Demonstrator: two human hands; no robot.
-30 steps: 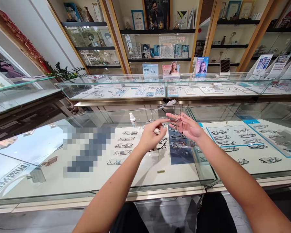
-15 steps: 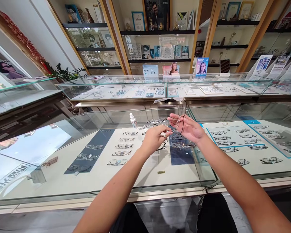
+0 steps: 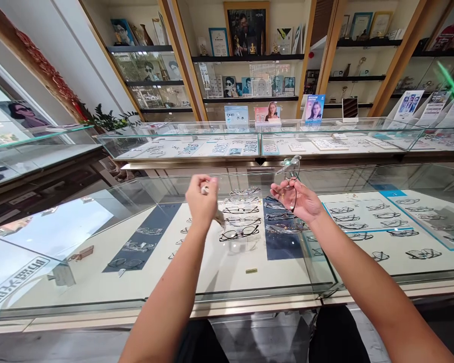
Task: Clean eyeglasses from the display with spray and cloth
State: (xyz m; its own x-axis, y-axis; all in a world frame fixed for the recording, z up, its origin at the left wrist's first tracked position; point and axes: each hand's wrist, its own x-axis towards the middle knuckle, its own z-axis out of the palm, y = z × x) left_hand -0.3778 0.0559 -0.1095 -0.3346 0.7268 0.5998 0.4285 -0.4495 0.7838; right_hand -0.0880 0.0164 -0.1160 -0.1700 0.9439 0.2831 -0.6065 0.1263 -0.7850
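My right hand holds a pair of thin dark-framed glasses up above the counter, palm turned up and fingers closed on the frame. One lens stands above the fingertips, turned on edge. To its left, my left hand is closed, with a small white thing showing between thumb and fingers; its kind is unclear. This hand is slightly blurred and covers the place where a white spray bottle stood. Between the hands, several pairs of glasses lie in rows under the glass top.
The glass display counter spans the front, with more glasses on a dark blue panel and a small gold bar. Behind it stands a second glass case with upright cards. A plant is at the back left.
My left hand has moved left and up, away from the glasses, to where the white bottle stood. My right hand has shifted slightly right with the glasses, which are turned differently.
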